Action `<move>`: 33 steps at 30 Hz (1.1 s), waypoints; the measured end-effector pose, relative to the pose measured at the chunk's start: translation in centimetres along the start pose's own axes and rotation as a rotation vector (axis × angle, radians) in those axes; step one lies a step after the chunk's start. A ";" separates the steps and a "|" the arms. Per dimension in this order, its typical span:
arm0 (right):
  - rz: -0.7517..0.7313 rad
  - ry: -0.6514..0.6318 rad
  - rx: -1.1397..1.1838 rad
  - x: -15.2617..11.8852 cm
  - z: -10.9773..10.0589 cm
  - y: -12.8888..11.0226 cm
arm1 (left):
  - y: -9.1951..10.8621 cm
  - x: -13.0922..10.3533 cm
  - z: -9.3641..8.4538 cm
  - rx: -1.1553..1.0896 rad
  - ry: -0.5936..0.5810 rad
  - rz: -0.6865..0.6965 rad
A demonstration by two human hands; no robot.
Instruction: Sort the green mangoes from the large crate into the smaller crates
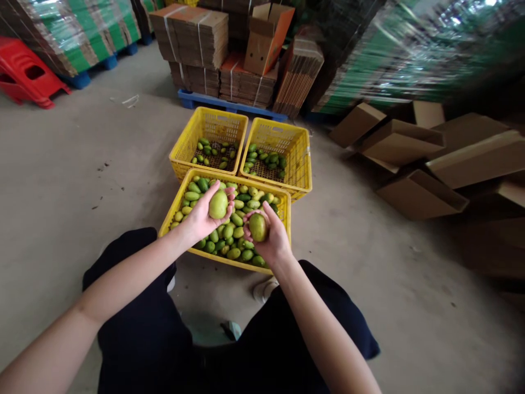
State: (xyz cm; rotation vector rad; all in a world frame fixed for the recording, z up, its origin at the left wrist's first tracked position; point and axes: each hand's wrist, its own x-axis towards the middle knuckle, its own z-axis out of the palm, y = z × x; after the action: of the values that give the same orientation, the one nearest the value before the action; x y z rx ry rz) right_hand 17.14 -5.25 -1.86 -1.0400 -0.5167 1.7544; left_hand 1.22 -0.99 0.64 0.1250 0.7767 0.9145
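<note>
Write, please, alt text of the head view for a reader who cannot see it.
The left hand and right hand each hold one green fruit above a yellow crate of many similar fruits. Behind it stand two yellow crates with fewer fruits, then stacked cardboard.

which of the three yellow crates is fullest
The near crate: fruit covers its whole visible base, while the back left crate and back right crate hold far fewer, their bases partly bare.
</note>
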 end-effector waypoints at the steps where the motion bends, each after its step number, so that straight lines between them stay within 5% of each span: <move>1: -0.031 0.000 -0.012 -0.1 0.0 -0.1 | 0.0 -0.1 0.1 0.016 0.004 0.016; 6: 0.027 -0.029 -0.048 -0.1 -0.4 -0.2 | 0.1 -0.5 0.2 0.071 0.075 0.076; 14: 0.168 0.174 0.131 0.4 -0.1 -0.3 | 0.1 0.4 -0.7 -0.044 0.120 -0.027; 19: 0.046 0.130 0.085 -0.2 -0.2 -0.2 | 0.3 -0.5 -0.2 -0.007 0.126 0.081; 33: 0.126 0.188 0.128 0.6 -0.6 0.4 | 0.4 -0.1 -0.9 0.023 -0.031 -0.057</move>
State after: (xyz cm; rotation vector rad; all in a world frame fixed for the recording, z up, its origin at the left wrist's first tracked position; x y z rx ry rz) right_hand 17.32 -4.92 -2.76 -1.1524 -0.2224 1.7520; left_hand 0.34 -1.02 0.24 0.1358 0.7589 0.8483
